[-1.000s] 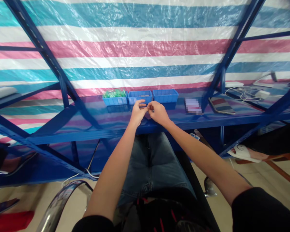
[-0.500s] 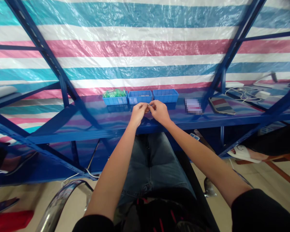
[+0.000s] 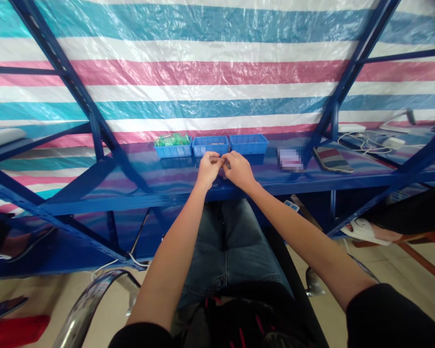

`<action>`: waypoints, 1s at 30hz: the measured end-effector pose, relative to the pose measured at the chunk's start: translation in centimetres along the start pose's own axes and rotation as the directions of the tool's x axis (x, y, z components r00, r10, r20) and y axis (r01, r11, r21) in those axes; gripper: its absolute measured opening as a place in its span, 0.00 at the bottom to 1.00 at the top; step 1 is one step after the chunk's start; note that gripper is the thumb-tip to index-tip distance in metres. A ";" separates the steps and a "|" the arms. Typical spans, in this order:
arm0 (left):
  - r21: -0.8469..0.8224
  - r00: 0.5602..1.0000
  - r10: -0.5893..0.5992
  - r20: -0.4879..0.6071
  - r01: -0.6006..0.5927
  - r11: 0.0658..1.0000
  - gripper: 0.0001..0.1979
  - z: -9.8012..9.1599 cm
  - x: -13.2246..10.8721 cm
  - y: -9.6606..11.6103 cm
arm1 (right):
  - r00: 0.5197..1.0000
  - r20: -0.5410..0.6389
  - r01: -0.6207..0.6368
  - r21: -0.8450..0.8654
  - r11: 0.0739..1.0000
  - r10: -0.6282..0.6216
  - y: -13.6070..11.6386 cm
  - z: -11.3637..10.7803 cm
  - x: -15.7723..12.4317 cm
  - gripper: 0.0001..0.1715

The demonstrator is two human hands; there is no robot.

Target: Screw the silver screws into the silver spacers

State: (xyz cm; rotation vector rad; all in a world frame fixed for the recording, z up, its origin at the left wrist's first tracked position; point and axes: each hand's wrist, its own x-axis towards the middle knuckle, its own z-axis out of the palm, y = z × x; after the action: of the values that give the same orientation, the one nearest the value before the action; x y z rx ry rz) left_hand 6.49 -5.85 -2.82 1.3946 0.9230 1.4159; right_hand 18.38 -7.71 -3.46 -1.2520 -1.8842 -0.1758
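Note:
My left hand [image 3: 209, 170] and my right hand [image 3: 238, 169] meet fingertip to fingertip above the near part of the blue shelf [image 3: 159, 181]. Both are closed in a pinch. A small dark or metallic piece [image 3: 227, 165] shows at the right fingertips, too small to name. Whether the left fingers also grip it is hidden. Just beyond the hands three blue bins stand in a row: the left bin [image 3: 173, 152] holds green plastic pieces [image 3: 172, 140], the middle bin [image 3: 210, 148] holds small pieces I cannot make out, and the right bin [image 3: 248, 146] has contents hardly visible.
Right of the hands lie a blurred-out rectangular item [image 3: 290, 159] and a tablet-like device [image 3: 332, 159]. White cables [image 3: 366, 142] spread farther right. Blue metal posts [image 3: 72, 87] frame the shelf, with a striped plastic sheet [image 3: 210, 72] behind. Another person's foot [image 3: 369, 231] is at lower right.
The fingers have shifted slightly: my left fingertips have lifted and drawn a little apart from the small piece, which now shows nearer my right fingers. The bins have not moved.

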 end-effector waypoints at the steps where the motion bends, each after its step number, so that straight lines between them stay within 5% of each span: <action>1: 0.006 1.000 0.004 -0.009 -0.004 1.000 0.11 0.0 0.0 0.0 | 1.000 -0.006 0.006 -0.001 1.000 -0.006 0.0 0.0 0.0 0.11; 6: 0.019 1.000 -0.008 -0.017 0.008 1.000 0.10 0.1 -0.1 0.4 | 0.997 -0.081 0.001 0.015 1.000 0.000 -0.1 -0.3 0.0 0.11; 13: 0.046 0.999 -0.022 -0.043 0.024 0.999 0.13 -0.1 -0.1 0.5 | 0.905 -0.425 0.039 0.116 0.992 0.014 -1.5 -2.6 0.4 0.18; 19: 0.117 1.000 -0.011 0.011 0.010 0.993 0.05 -0.2 0.0 -0.3 | 0.865 -0.496 -0.054 0.064 0.996 0.079 1.1 -5.9 6.7 0.29; 22: 0.142 1.000 -0.011 0.009 0.010 0.990 0.05 -0.2 -0.1 -0.4 | 0.885 -0.424 -0.203 0.021 0.979 0.193 4.4 -5.8 9.9 0.27; 25: 0.160 1.000 -0.009 0.007 0.008 0.987 0.05 -0.3 -0.1 -0.4 | 0.909 -0.233 -0.376 -0.093 0.922 0.347 6.2 -4.6 9.7 0.24; 27: 0.163 1.000 -0.010 0.004 0.009 0.987 0.06 -0.4 0.0 -0.4 | 0.956 -0.052 -0.293 -0.170 0.941 0.289 6.2 -3.4 7.8 0.18; 30: 0.153 1.000 -0.011 0.001 0.011 0.988 0.06 -0.4 0.0 -0.4 | 0.981 0.066 -0.170 -0.168 0.971 0.183 5.6 -1.6 4.3 0.11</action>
State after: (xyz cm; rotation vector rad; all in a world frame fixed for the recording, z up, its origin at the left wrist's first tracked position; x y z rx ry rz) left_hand 6.12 -5.64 -3.27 1.5012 1.0546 1.3588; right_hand 23.25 -2.84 -1.22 -1.5504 -1.8442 -0.1882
